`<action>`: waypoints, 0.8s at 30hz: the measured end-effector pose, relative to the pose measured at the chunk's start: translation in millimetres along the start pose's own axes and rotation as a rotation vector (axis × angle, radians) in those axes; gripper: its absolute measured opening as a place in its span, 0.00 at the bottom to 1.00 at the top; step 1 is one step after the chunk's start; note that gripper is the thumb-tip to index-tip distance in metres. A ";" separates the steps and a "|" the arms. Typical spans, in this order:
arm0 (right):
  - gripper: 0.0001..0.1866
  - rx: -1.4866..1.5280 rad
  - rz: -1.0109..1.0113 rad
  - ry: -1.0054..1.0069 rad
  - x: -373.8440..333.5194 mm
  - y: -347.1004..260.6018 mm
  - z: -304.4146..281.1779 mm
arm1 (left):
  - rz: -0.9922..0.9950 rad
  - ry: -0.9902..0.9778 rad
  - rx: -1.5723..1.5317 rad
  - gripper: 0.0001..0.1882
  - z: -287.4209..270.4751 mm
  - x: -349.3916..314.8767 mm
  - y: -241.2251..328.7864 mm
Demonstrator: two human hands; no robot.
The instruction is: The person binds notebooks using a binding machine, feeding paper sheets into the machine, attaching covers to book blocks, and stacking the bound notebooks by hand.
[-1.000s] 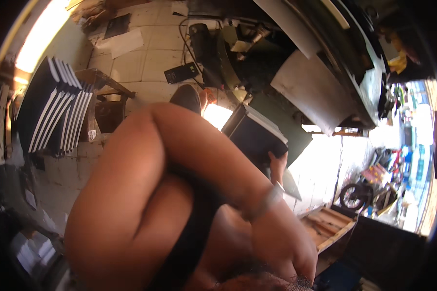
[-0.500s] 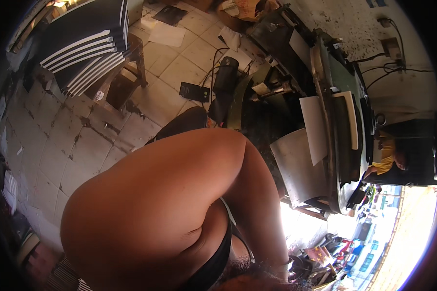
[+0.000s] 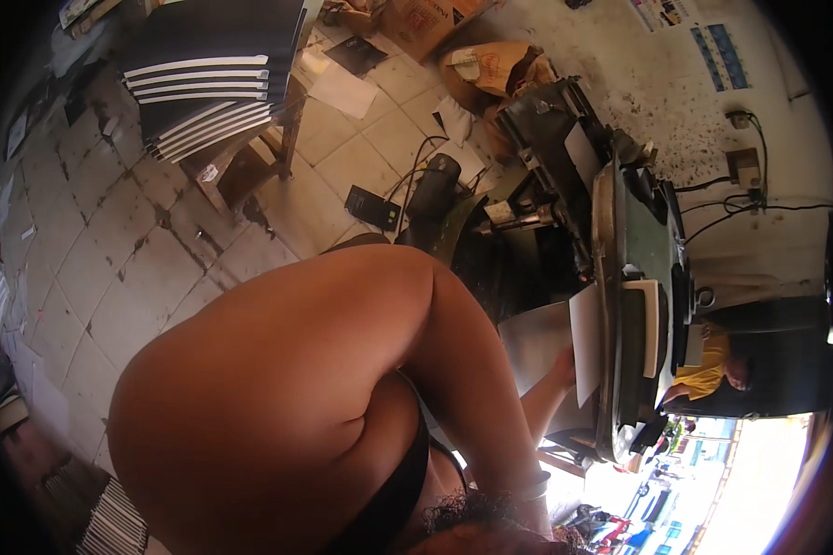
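My left arm, bent at the elbow, fills the middle of the view. A pale band (image 3: 530, 486) circles its wrist, and my left hand (image 3: 539, 525) runs into the lower edge with its fingers hidden. Beyond that forearm, what looks like my right hand (image 3: 562, 370) reaches to the edge of a white sheet (image 3: 583, 333), over a larger grey sheet (image 3: 532, 338). Its fingers partly disappear behind the white sheet, so their grip is unclear. Both sheets lie against a dark green machine (image 3: 606, 240). A cream-edged board (image 3: 651, 324) rests on the machine's flat plate.
A stack of black sheets with white edges (image 3: 204, 79) lies on a wooden stool (image 3: 292, 120). Near a dark cylindrical motor (image 3: 435, 183) lies a flat black box (image 3: 373, 207). Brown bags (image 3: 491, 69) stand farther back. Cables (image 3: 750, 199) hang along the wall. A person in yellow (image 3: 703, 370) is beyond the machine.
My view has shifted, so the machine and sheets appear lower. The hand beside the white sheet has come into sight. More of my left wrist, with its band, shows now.
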State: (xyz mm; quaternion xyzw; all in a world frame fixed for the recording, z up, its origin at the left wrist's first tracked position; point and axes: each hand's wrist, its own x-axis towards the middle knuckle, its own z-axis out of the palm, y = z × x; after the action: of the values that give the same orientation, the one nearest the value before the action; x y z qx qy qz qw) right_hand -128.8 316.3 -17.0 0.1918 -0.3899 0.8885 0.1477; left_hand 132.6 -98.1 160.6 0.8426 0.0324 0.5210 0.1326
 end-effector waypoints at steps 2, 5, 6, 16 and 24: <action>0.29 0.043 -0.006 -0.024 4.9 -12.9 0.9 | -0.005 -0.005 -0.006 0.22 -3.7 5.9 -5.1; 0.28 0.066 -0.016 -0.039 8.8 -24.6 1.5 | -0.005 0.005 -0.002 0.24 -4.8 7.1 -8.7; 0.28 0.064 -0.022 -0.042 9.1 -30.0 3.4 | -0.003 0.008 0.003 0.24 -4.1 7.2 -8.2; 0.26 -0.088 -0.070 0.453 -3.0 -47.8 -74.9 | 0.037 0.058 0.009 0.28 -0.5 -18.0 11.9; 0.18 0.023 0.031 1.141 -84.8 -2.4 -138.6 | 0.045 0.104 0.033 0.32 7.6 -16.4 9.0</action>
State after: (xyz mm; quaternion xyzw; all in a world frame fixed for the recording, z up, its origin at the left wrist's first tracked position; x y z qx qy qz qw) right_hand -84.2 412.2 -140.4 -0.3227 -0.2412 0.8576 0.3197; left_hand 131.1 -111.4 145.5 0.8168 0.0288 0.5665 0.1051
